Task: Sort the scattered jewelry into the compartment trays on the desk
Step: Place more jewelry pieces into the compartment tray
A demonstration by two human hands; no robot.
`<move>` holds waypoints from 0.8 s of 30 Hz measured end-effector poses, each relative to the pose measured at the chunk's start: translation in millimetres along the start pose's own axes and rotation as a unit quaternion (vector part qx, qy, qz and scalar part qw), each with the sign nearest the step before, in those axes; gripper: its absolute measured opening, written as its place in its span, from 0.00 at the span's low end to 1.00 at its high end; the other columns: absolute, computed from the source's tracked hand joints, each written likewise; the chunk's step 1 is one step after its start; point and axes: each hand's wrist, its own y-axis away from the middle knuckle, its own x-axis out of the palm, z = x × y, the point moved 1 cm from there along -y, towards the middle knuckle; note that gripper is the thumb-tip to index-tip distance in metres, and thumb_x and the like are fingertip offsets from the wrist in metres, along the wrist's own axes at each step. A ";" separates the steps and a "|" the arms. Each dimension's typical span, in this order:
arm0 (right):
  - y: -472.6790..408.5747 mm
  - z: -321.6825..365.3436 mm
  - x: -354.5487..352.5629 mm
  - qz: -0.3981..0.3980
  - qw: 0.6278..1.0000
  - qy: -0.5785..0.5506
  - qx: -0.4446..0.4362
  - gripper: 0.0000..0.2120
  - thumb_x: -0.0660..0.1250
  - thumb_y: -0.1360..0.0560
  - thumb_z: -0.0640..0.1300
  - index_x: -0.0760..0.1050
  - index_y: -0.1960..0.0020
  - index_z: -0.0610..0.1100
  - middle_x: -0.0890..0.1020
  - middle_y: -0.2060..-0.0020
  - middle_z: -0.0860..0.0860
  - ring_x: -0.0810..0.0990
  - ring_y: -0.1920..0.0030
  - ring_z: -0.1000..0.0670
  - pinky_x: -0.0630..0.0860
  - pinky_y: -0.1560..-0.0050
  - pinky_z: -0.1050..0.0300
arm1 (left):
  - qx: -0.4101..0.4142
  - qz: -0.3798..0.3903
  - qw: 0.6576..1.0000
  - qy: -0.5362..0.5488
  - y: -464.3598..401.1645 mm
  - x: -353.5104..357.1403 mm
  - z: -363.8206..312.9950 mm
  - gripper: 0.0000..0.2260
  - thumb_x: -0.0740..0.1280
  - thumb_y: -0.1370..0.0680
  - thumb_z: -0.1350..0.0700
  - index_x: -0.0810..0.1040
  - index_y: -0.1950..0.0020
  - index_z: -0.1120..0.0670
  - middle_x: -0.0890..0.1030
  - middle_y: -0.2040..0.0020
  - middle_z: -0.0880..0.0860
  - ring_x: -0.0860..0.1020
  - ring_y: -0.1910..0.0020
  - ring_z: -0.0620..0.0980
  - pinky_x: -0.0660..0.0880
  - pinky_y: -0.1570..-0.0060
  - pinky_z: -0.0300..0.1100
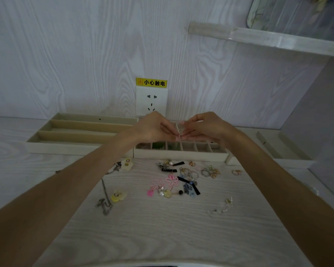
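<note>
My left hand [154,128] and my right hand [202,126] meet above the small-cell tray [181,156] and together pinch a thin clear-and-silver earring [178,131] between their fingertips. Scattered jewelry lies on the desk in front of that tray: pink flower earrings [172,180], yellow flower earrings [118,195], a metal necklace chain [104,197], black bar pieces [178,164], silver and gold hoops [210,171], a clear earring [228,201]. A few cells of the small-cell tray hold items, partly hidden by my hands.
A beige tray with long slots [75,147] stands at the back left. Another tray [283,149] sits at the right. A wall socket [151,101] with a yellow warning label is behind the trays. A shelf [268,39] juts out at the upper right.
</note>
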 end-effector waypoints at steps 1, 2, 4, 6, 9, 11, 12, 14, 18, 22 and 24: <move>1.9 1.1 -1.8 0.007 1.000 0.006 0.005 0.08 0.70 0.27 0.40 0.74 0.53 0.37 0.84 0.63 0.43 0.84 0.68 0.53 0.79 0.67 0.67 | 0.002 0.003 1.000 -0.004 0.4 -1.4 0.3 0.07 0.75 0.30 0.59 0.85 0.53 0.53 0.84 0.60 0.47 0.82 0.60 0.39 0.78 0.51 0.31; 2.1 1.7 -4.3 0.009 1.000 0.023 0.009 0.07 0.69 0.26 0.40 0.74 0.52 0.37 0.84 0.61 0.42 0.84 0.67 0.53 0.79 0.67 0.66 | 0.005 0.008 1.000 -0.005 0.6 -2.9 -0.1 0.06 0.75 0.30 0.59 0.84 0.54 0.53 0.83 0.60 0.46 0.81 0.62 0.37 0.77 0.53 0.28; 4.7 3.5 -9.6 -0.001 0.995 0.095 0.010 0.04 0.68 0.26 0.39 0.76 0.52 0.39 0.84 0.60 0.45 0.83 0.67 0.54 0.78 0.69 0.68 | 0.008 0.016 1.000 -0.011 0.0 -4.5 -1.3 0.05 0.74 0.29 0.58 0.84 0.54 0.51 0.83 0.61 0.44 0.80 0.63 0.36 0.75 0.56 0.25; 6.7 5.5 -13.7 -0.010 0.978 0.210 -0.014 0.04 0.69 0.26 0.39 0.79 0.51 0.43 0.82 0.62 0.50 0.79 0.66 0.58 0.73 0.71 0.70 | -0.003 0.014 1.000 -0.019 -1.3 -5.8 -2.0 0.06 0.73 0.28 0.55 0.84 0.52 0.51 0.82 0.61 0.44 0.79 0.61 0.36 0.74 0.55 0.26; 9.1 5.0 -7.1 0.033 0.947 0.316 -0.049 0.09 0.73 0.30 0.43 0.81 0.50 0.47 0.76 0.63 0.57 0.73 0.61 0.61 0.68 0.64 0.69 | -0.018 0.005 1.000 -0.013 -2.9 -9.6 -4.1 0.08 0.74 0.28 0.55 0.84 0.51 0.55 0.82 0.61 0.45 0.79 0.60 0.38 0.74 0.52 0.31; 8.2 -0.3 2.7 0.042 0.945 0.319 -0.050 0.15 0.76 0.33 0.48 0.81 0.48 0.46 0.75 0.62 0.58 0.72 0.60 0.62 0.66 0.63 0.68 | -0.022 0.000 1.000 -0.011 -3.7 -12.0 -5.8 0.07 0.74 0.28 0.56 0.84 0.52 0.54 0.81 0.63 0.44 0.77 0.63 0.37 0.73 0.59 0.28; 6.3 -3.5 7.5 0.035 0.949 0.310 -0.052 0.17 0.76 0.34 0.50 0.81 0.48 0.45 0.76 0.63 0.58 0.72 0.62 0.62 0.66 0.65 0.68 | -0.024 -0.001 1.000 -0.015 -3.9 -12.9 -7.1 0.07 0.73 0.28 0.56 0.84 0.52 0.54 0.81 0.64 0.44 0.76 0.65 0.36 0.72 0.64 0.25; 1.6 -8.9 15.8 0.011 0.957 0.281 -0.067 0.17 0.76 0.35 0.51 0.82 0.50 0.44 0.76 0.67 0.56 0.72 0.67 0.61 0.66 0.67 0.68 | -0.024 0.005 0.999 -0.025 -4.1 -15.2 -7.9 0.08 0.73 0.28 0.55 0.84 0.50 0.55 0.81 0.62 0.46 0.77 0.63 0.36 0.73 0.61 0.26; -4.8 -13.8 18.3 -0.009 0.959 0.266 -0.097 0.12 0.75 0.33 0.50 0.83 0.53 0.45 0.84 0.60 0.43 0.75 0.63 0.54 0.71 0.60 0.60 | -0.034 0.035 0.999 -0.024 -4.0 -17.3 -6.5 0.07 0.72 0.27 0.56 0.83 0.49 0.54 0.81 0.59 0.43 0.77 0.57 0.36 0.71 0.52 0.26; -3.8 -10.3 10.1 0.032 0.954 0.287 -0.083 0.12 0.75 0.32 0.48 0.84 0.52 0.43 0.83 0.62 0.50 0.76 0.62 0.57 0.71 0.62 0.66 | -0.030 0.015 0.999 -0.026 -6.6 -15.6 -3.1 0.05 0.73 0.28 0.56 0.83 0.54 0.53 0.80 0.61 0.44 0.77 0.59 0.36 0.71 0.55 0.27; -4.9 -7.4 7.7 0.051 0.948 0.306 -0.074 0.12 0.74 0.31 0.46 0.84 0.51 0.41 0.84 0.58 0.49 0.78 0.58 0.56 0.72 0.57 0.66 | -0.035 0.002 0.999 -0.020 -7.9 -10.4 -2.5 0.03 0.74 0.29 0.57 0.82 0.57 0.52 0.81 0.60 0.46 0.79 0.58 0.40 0.74 0.51 0.32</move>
